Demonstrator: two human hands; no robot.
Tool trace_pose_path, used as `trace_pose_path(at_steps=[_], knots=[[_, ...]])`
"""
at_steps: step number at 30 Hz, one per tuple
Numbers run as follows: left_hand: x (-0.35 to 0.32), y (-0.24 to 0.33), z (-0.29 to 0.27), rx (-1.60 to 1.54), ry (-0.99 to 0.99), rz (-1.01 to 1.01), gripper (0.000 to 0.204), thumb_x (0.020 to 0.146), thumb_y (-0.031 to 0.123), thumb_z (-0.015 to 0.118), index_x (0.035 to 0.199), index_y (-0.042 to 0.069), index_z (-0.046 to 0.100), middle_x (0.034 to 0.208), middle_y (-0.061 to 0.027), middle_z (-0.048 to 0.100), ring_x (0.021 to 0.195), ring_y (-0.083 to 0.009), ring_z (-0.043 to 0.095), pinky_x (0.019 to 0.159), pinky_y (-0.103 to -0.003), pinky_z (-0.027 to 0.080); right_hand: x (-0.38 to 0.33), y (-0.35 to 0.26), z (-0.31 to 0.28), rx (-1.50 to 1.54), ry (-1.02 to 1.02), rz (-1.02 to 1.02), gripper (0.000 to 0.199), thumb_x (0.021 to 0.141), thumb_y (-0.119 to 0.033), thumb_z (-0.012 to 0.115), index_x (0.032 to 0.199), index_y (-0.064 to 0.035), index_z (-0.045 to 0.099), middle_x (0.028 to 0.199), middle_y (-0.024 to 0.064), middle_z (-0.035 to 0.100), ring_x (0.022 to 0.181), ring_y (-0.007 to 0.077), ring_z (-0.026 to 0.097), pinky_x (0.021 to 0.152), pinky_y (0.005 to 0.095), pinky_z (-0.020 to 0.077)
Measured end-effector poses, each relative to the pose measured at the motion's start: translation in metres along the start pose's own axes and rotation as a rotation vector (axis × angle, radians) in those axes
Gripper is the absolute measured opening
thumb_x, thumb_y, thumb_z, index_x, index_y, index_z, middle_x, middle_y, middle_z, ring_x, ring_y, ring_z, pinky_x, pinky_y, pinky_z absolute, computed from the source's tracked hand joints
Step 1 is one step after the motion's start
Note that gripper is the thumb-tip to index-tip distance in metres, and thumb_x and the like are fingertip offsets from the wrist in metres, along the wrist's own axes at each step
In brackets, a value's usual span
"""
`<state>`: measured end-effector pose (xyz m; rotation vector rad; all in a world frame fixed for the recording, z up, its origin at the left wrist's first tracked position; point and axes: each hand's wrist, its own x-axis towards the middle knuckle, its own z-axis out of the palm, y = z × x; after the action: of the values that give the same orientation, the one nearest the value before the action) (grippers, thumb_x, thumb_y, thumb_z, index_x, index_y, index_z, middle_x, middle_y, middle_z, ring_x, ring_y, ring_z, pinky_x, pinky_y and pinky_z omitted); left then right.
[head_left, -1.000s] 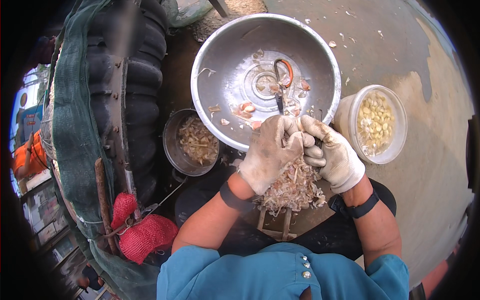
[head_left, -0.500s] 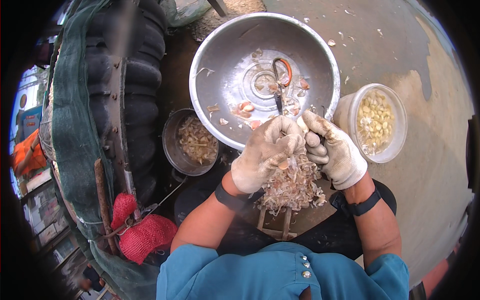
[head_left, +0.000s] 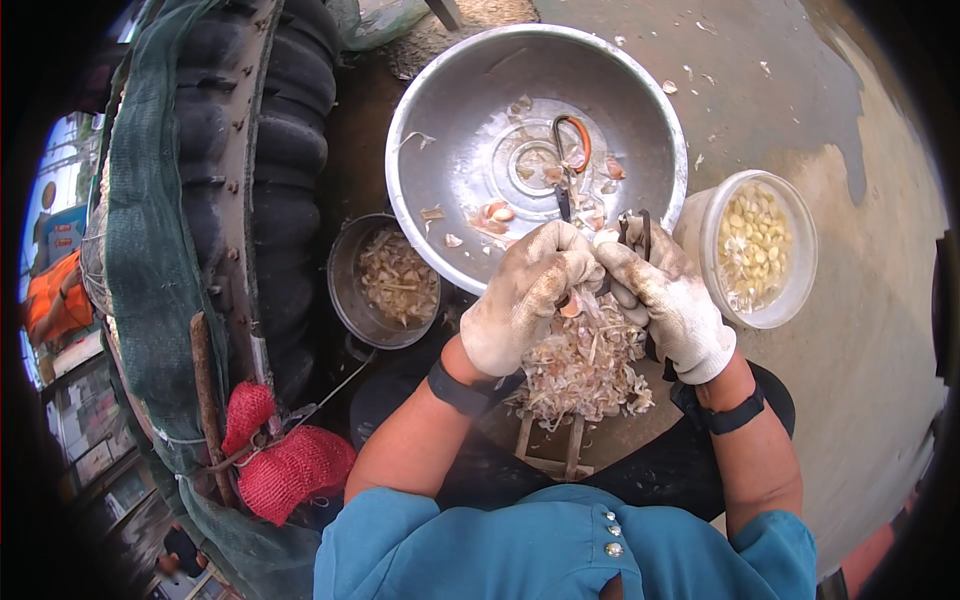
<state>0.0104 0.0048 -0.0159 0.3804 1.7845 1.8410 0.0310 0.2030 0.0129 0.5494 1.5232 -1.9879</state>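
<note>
Concrete floor (head_left: 870,390) | green netting (head_left: 150,260) | left grip (head_left: 530,290) pinching clove (head_left: 606,237) | right grip (head_left: 682,305) clasping dark tool (head_left: 646,232)

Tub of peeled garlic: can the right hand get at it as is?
Likely yes: the tub stands close by the right hand, its top open and nothing visible between them. The hand does look occupied with a dark tool, though.

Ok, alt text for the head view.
Gloved left hand and right hand meet at a pale garlic clove, a dark tool in the right, above heaped skins. Beyond sits a metal basin; rightward, a tub of peeled cloves.
</note>
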Motion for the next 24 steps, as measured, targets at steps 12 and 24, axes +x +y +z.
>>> trace_pose_path(at_steps=[12,24], knots=[[0.002,0.011,0.003,0.119,0.085,0.060,0.018,0.092,0.005,0.053,0.106,-0.003,0.062,0.099,-0.0069,0.058,0.092,-0.0182,0.056,0.083,-0.031,0.047,0.000,-0.004,-0.001,-0.017,-0.039,0.014,0.035,0.094,-0.027,0.065,0.120,-0.0046,0.059,0.092,-0.0015,0.063,0.075,0.0032,0.050,0.064,0.0200,0.0420],[0.006,0.002,-0.006,0.316,0.223,0.139,0.012,0.096,0.006,0.053,0.095,-0.003,0.062,0.087,-0.0041,0.056,0.072,-0.0138,0.055,0.067,-0.026,0.048,0.003,0.001,-0.005,0.056,-0.032,-0.020,0.029,0.092,-0.027,0.067,0.113,-0.0070,0.061,0.082,-0.0060,0.056,0.069,0.0024,0.045,0.059,0.0201,0.0384]])
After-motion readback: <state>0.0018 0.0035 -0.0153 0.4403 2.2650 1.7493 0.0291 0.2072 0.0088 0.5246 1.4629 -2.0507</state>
